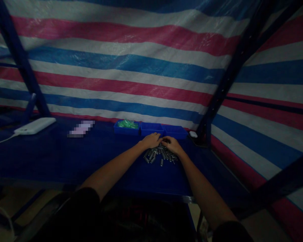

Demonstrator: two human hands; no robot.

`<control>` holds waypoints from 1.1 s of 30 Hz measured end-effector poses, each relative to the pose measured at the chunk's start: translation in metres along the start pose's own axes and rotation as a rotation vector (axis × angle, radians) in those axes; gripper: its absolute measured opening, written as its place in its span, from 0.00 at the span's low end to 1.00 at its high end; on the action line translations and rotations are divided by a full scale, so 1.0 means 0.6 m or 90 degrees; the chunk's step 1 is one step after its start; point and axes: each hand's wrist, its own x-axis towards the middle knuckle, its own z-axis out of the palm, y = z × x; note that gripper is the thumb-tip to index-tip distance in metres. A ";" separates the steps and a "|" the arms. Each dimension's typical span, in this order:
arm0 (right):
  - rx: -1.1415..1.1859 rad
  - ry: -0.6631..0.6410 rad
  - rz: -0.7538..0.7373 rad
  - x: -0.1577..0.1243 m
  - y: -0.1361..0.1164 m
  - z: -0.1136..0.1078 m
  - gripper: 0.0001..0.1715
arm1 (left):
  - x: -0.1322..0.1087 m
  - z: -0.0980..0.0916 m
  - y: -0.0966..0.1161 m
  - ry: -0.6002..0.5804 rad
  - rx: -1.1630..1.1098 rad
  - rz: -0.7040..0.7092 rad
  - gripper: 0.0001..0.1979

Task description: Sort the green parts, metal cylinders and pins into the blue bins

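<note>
A loose pile of small grey metal cylinders (164, 153) lies on the blue table, with one (162, 162) a little apart at its near side. My left hand (151, 140) rests at the far left edge of the pile, palm down, its fingers extended toward the right. Facing it, my right hand (172, 144) bends over the far right of the pile, fingers curled round dark pieces that are too dim to name. The fingertips of both hands nearly meet. Several thinner pins (174, 159) show at the pile's right side.
Behind the hands stand a blue bin of green pieces (127, 124) and two more blue bins (152, 128). A white device (35, 126) with a cable and a blurred-out flat item (81, 129) lie left. A small white case (193, 134) sits beside a blue frame post (217, 97).
</note>
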 end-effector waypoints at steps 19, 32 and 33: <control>0.000 -0.048 -0.046 -0.019 -0.077 0.031 0.14 | -0.057 -0.008 -0.043 0.021 -0.148 0.052 0.14; -0.260 0.176 -0.050 0.012 0.016 -0.063 0.24 | -0.086 -0.061 -0.072 0.314 0.005 -0.023 0.13; -0.283 0.138 -0.070 0.024 0.017 -0.061 0.25 | -0.079 -0.059 -0.071 0.303 0.021 -0.027 0.13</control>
